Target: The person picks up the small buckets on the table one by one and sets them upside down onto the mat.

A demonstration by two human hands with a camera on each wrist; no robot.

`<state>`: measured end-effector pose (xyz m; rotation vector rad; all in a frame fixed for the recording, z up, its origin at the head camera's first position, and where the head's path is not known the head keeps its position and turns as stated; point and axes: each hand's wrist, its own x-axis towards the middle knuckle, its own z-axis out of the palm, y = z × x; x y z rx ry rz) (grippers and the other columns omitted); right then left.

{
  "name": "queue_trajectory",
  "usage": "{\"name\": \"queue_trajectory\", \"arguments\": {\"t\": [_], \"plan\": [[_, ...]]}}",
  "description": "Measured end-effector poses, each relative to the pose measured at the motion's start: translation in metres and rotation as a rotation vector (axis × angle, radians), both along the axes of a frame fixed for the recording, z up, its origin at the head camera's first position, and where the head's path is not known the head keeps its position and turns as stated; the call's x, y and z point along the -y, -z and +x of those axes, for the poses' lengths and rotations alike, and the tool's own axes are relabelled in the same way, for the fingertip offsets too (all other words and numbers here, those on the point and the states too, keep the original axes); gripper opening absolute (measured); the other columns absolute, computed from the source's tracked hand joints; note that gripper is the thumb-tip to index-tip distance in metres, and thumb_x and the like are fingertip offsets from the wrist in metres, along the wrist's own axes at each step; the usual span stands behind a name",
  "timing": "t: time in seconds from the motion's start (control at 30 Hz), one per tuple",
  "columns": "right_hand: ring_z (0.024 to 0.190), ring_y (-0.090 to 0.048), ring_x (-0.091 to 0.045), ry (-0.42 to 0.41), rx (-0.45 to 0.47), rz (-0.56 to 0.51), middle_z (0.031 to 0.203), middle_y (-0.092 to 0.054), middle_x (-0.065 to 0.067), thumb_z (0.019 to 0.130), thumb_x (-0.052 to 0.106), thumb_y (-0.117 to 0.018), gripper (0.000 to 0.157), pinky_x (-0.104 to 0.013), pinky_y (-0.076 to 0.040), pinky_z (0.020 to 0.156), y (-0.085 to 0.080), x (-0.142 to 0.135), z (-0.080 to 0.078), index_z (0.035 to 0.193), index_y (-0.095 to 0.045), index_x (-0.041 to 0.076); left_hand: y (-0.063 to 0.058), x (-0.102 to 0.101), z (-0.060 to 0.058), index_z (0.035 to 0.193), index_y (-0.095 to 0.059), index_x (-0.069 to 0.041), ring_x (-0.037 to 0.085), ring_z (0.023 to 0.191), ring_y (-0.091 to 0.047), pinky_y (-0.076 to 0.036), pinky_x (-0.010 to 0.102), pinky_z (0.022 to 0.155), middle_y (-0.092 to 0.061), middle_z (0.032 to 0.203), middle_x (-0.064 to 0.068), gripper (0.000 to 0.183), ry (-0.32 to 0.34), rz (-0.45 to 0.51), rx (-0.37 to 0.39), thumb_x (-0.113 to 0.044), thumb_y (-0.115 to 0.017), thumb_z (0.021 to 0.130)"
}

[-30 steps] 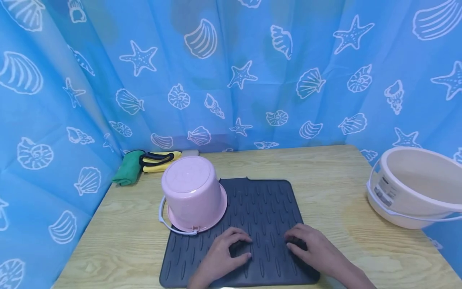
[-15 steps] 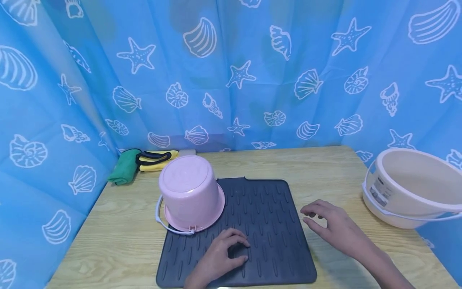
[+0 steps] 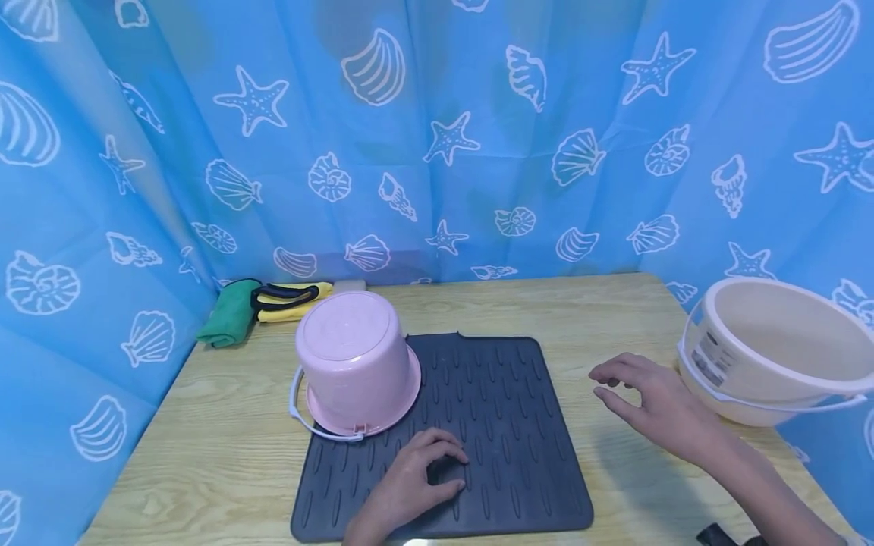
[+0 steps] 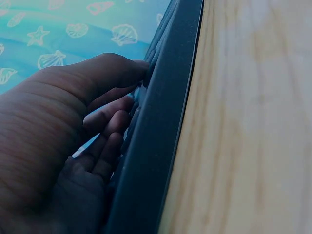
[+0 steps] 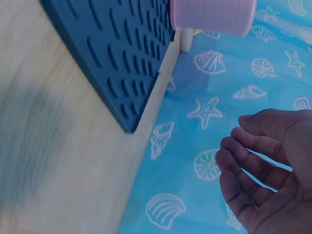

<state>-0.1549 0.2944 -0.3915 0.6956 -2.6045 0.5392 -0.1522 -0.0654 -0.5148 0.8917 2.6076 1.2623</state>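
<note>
My left hand rests on the dark ridged drying mat, its fingers loosely bent with nothing in them. In the left wrist view its fingertips touch the surface of the mat. Over the table to the right of the mat hovers my right hand, relaxed and holding nothing. It is nearest to a cream bucket, which stands at the table's right edge with its white handle hanging down. A pink bucket sits upside down on the mat's back left corner, its handle lying to the left.
At the back left lie a green cloth and a yellow cloth with a black strap. A small grey object is partly behind the pink bucket. A blue shell-patterned curtain encloses the wooden table.
My right hand has lifted off the mat and moved right and away from me, toward the cream bucket. The left hand stays on the mat. The view has turned slightly right.
</note>
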Motion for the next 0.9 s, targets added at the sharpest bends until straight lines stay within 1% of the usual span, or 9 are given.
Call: {"name": "queue_trajectory", "arguments": {"t": [0.13,0.37,0.5,0.63,0.73,0.8,0.9], "plan": [[0.082,-0.065,-0.015,0.015,-0.035,0.027,0.098,-0.068,0.005,0.081,0.005,-0.08,0.026,-0.027,-0.051,0.059,-0.007,-0.011,-0.004,0.104,-0.073,0.013,-0.001,0.0,0.0,0.106,-0.072,-0.027,0.012,0.117,-0.053,-0.047,0.04,0.1,-0.059,0.123,-0.012,0.021,-0.002,-0.009,0.008,-0.025,-0.079,0.086],[0.08,-0.066,-0.021,0.06,-0.063,0.06,0.097,-0.069,-0.001,0.079,0.003,-0.081,0.028,-0.03,-0.05,0.056,-0.016,-0.034,-0.009,0.105,-0.073,0.009,-0.001,-0.001,0.0,0.106,-0.071,-0.027,0.012,0.118,-0.052,-0.046,0.04,0.101,-0.059,0.124,-0.011,0.021,-0.002,-0.013,0.017,-0.026,-0.079,0.087],[0.08,-0.066,-0.022,0.083,-0.065,0.094,0.097,-0.069,-0.004,0.081,0.004,-0.079,0.025,-0.031,-0.05,0.056,-0.02,-0.046,-0.013,0.105,-0.073,0.006,-0.001,0.0,0.001,0.106,-0.071,-0.027,0.012,0.118,-0.052,-0.046,0.04,0.101,-0.059,0.124,-0.011,0.021,-0.002,-0.016,0.024,-0.026,-0.079,0.087],[0.081,-0.066,-0.024,0.109,-0.063,0.118,0.097,-0.068,-0.007,0.082,0.004,-0.077,0.024,-0.039,-0.052,0.06,-0.023,-0.058,-0.017,0.106,-0.073,0.004,-0.001,0.0,0.001,0.106,-0.071,-0.028,0.012,0.119,-0.052,-0.046,0.041,0.102,-0.058,0.124,-0.012,0.021,-0.005,-0.023,0.037,-0.026,-0.079,0.087],[0.08,-0.066,-0.027,0.125,-0.081,0.136,0.095,-0.068,-0.009,0.081,0.003,-0.078,0.025,-0.046,-0.053,0.062,-0.025,-0.067,-0.021,0.105,-0.072,0.002,0.0,0.0,0.001,0.106,-0.071,-0.029,0.012,0.119,-0.052,-0.046,0.041,0.102,-0.058,0.124,-0.013,0.021,-0.008,-0.025,0.039,-0.026,-0.079,0.087],[0.077,-0.065,-0.028,0.138,-0.101,0.154,0.092,-0.068,-0.011,0.078,0.002,-0.079,0.026,-0.047,-0.053,0.062,-0.026,-0.074,-0.025,0.103,-0.072,0.0,0.0,0.0,0.0,0.106,-0.071,-0.029,0.011,0.119,-0.052,-0.046,0.041,0.102,-0.058,0.124,-0.013,0.021,-0.008,-0.025,0.033,-0.026,-0.079,0.087],[0.075,-0.064,-0.03,0.163,-0.098,0.179,0.089,-0.066,-0.013,0.078,0.001,-0.079,0.027,-0.049,-0.053,0.062,-0.028,-0.083,-0.029,0.102,-0.071,-0.003,0.0,-0.001,0.0,0.106,-0.071,-0.028,0.011,0.118,-0.052,-0.047,0.039,0.101,-0.058,0.123,-0.012,0.021,-0.004,-0.022,0.019,-0.025,-0.079,0.086]]}}
